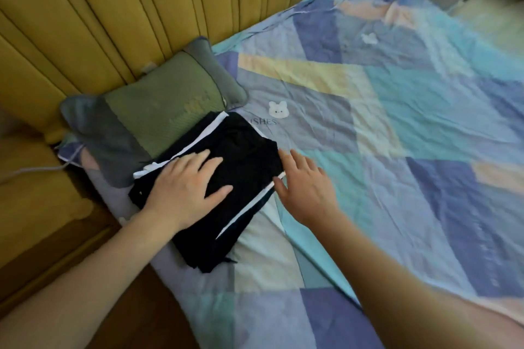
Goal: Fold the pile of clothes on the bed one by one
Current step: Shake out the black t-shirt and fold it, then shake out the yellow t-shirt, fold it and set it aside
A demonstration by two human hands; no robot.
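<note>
garment: folded black cloth bundle with white stripes (241, 167), on the patchwork bed sheet (397, 136) beside a green-grey pillow (153, 110)
feel: soft, light, probably floppy; lift by both side edges
left hand (184, 193): grip released, flat on top
right hand (306, 187): grip released, at its edge

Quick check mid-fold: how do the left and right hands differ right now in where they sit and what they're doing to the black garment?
The left hand lies flat on top of the folded black garment, fingers spread, pressing it; the right hand sits at the garment's right edge, mostly over the patchwork bedsheet. The left hand looks sharp; the right hand is blurred, so its contact with the garment cannot be told. Both are open, palms down, gripping nothing.
</note>
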